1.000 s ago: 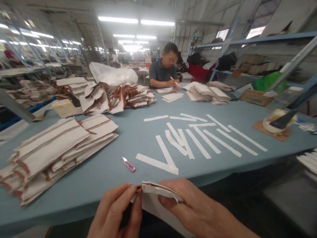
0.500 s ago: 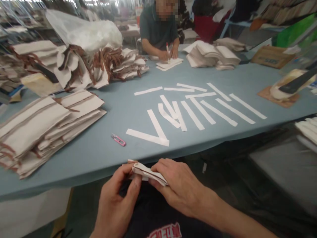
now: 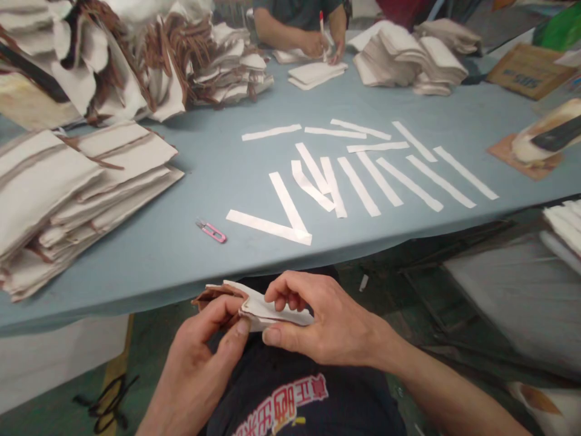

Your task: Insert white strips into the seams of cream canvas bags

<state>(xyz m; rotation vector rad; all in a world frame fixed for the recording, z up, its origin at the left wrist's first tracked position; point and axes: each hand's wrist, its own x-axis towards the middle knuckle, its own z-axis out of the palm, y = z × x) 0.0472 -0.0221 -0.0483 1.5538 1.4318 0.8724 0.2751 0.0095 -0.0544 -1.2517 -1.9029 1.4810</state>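
A folded off-white fabric piece (image 3: 265, 307) with brown edging is held above my lap, just off the table's front edge. My left hand (image 3: 213, 339) pinches its left part between thumb and fingers. Brown layers (image 3: 215, 293) stick out behind those fingers. My right hand (image 3: 327, 318) is curled around the piece's right end, thumb along the lower edge and bent fingers over the top; how firmly it grips is partly hidden. On the table beyond lie pink thread snips (image 3: 211, 231) and several white strips (image 3: 267, 227).
The blue-grey table (image 3: 149, 242) bears a fabric stack (image 3: 49, 188) at left and a brown-edged heap (image 3: 167, 66) behind it. Across the table, a co-worker's hands (image 3: 324, 45) hold a red-and-white pen over pale pieces. A cardboard box (image 3: 529, 69) stands far right.
My view has tipped downward. The right fingers have lifted and curled loosely over the fabric, and more of its white face and brown layers shows. The left hand keeps its pinch.
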